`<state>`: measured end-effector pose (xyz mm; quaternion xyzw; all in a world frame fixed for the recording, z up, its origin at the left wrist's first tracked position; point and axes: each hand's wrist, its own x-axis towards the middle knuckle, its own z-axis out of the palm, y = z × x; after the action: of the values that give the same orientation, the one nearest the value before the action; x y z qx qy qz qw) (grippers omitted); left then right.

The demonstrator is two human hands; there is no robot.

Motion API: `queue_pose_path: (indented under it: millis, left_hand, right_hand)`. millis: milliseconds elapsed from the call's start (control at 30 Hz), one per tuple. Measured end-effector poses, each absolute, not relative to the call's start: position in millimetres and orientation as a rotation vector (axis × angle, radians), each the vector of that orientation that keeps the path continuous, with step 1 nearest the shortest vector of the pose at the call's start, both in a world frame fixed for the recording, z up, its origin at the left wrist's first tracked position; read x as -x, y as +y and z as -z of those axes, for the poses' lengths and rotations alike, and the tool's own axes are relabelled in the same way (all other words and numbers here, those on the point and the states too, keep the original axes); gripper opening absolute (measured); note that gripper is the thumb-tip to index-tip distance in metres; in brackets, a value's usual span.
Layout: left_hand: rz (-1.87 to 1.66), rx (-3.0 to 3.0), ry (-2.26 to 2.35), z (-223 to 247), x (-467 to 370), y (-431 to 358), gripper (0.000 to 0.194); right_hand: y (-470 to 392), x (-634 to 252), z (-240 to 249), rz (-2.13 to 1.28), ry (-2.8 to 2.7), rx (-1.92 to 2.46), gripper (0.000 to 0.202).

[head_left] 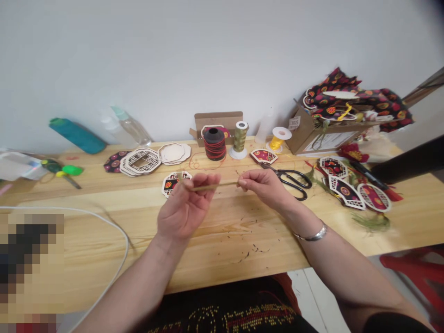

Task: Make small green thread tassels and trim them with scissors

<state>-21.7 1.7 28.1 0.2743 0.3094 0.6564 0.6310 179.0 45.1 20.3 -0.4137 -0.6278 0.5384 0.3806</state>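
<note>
A strand of olive-gold thread (229, 184) is stretched between my two hands above the table. My left hand (182, 208) is turned palm up, with the strand running across its bent fingers and round by the thumb. At the other end, my right hand (262, 187) pinches the strand between thumb and fingertips. Behind my left hand lies a patterned pendant piece (169, 184) with a white lattice edge, partly covered by the fingers. Black-handled scissors (296, 180) lie just beyond my right hand, their blades mostly hidden by it.
Along the wall stand a black spool with red cord (215, 147), a green thread spool (240, 141), a yellow ribbon spool (279, 138) and a cardboard box (312, 132) heaped with fabric. Stacked lattice frames (142, 162) sit left. Finished pendants (347, 192) lie right. A white cable (121, 236) crosses the left side.
</note>
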Motion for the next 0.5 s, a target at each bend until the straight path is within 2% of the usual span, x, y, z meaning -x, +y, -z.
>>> queue_pose_path:
  millis: [100, 267, 367, 500]
  left_hand:
    - [-1.536, -0.589, 0.695, -32.5, 27.0, 3.2, 0.032]
    - [-1.288, -0.676, 0.845, -25.5, 11.9, 9.1, 0.02]
    - [-1.203, -0.867, 0.987, -18.2, -0.3, 2.4, 0.024]
    - [-1.035, -0.944, 0.962, -14.6, -4.2, -5.9, 0.03]
  right_hand:
    - [42.3, -180.5, -23.6, -1.381, -1.748, 0.914, 0.019]
    - [37.0, -178.4, -25.2, -1.188, -2.051, 0.839, 0.016]
    - [34.9, -176.7, -25.7, -1.03, -2.184, 0.815, 0.015]
    - [34.1, -177.1, -25.9, -0.918, -2.244, 0.813, 0.014]
